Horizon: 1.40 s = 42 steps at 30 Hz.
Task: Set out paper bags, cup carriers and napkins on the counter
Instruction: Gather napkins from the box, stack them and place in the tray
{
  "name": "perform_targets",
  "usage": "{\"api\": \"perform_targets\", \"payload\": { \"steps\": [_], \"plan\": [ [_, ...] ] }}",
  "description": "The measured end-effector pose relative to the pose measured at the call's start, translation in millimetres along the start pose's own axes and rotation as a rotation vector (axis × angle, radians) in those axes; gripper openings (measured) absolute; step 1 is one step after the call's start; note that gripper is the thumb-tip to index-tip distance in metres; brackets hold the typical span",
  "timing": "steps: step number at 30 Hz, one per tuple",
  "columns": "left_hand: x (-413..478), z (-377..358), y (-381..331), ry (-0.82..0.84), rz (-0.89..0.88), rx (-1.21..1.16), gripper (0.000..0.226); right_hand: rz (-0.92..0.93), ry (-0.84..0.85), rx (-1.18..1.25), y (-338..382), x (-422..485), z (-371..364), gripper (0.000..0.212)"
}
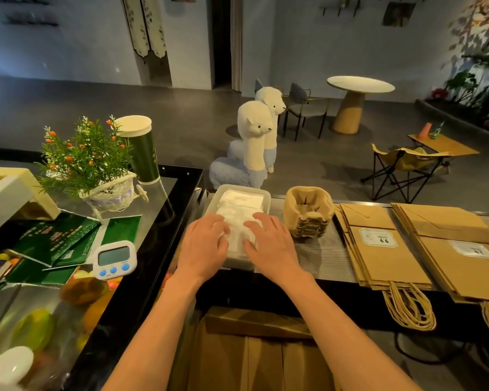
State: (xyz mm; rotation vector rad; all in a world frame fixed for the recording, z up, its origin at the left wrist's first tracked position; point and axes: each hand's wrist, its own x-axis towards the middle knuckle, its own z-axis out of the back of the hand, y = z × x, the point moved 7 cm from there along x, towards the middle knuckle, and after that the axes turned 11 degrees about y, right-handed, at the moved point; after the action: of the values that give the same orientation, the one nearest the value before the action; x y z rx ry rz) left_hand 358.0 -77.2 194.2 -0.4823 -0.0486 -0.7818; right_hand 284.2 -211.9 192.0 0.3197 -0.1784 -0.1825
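**Desk:** Where do the napkins sit?

**Operator:** From my feed, the napkins (242, 213) are a white stack inside a clear plastic tray (266, 194) on the counter (316, 261). I'll place everything else from that tray.

**Desk:** And the hands?

**Operator:** Both rest flat on the stack at the tray's near end. The left hand (203, 244) lies palm down on the tray's left half with its fingers straight and slightly spread. The right hand (271, 244) does the same on the right half. Neither one pinches or curls round anything.

**Desk:** The other supplies?

**Operator:** Just right of the tray I see the cup carriers (308, 213), brown pulp ones nested in a pile. Further right of the tray lie the paper bags (384, 261), flat, with their twine handles hanging over the counter's near edge. A second bag stack (460, 249) lies beyond them, well apart from the tray.

**Desk:** Anything on the other side?

**Operator:** Left of the tray is a white digital timer (114, 259) beside some green packets (54, 238). Further left and back stands a small potted plant (88, 159) with a green canister (141, 148) beside it. Behind the tray, on the floor, stand two alpaca figures (253, 131).
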Motion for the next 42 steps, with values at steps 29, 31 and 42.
{"api": "perform_targets", "payload": {
  "steps": [29,31,42],
  "plan": [
    [93.6,-36.9,-13.3,0.320,0.023,0.231,0.054,-0.034,0.281,-0.188,-8.0,43.4,-1.8,0.053],
    [89.5,-47.6,-5.5,0.433,0.061,0.263,0.054,-0.064,0.360,-0.194,-11.1,39.0,-13.5,0.054],
    [80.1,-54.2,1.0,0.523,0.078,0.315,0.057,-0.102,0.156,-0.259,-7.8,43.0,4.5,0.033]
  ]
}}
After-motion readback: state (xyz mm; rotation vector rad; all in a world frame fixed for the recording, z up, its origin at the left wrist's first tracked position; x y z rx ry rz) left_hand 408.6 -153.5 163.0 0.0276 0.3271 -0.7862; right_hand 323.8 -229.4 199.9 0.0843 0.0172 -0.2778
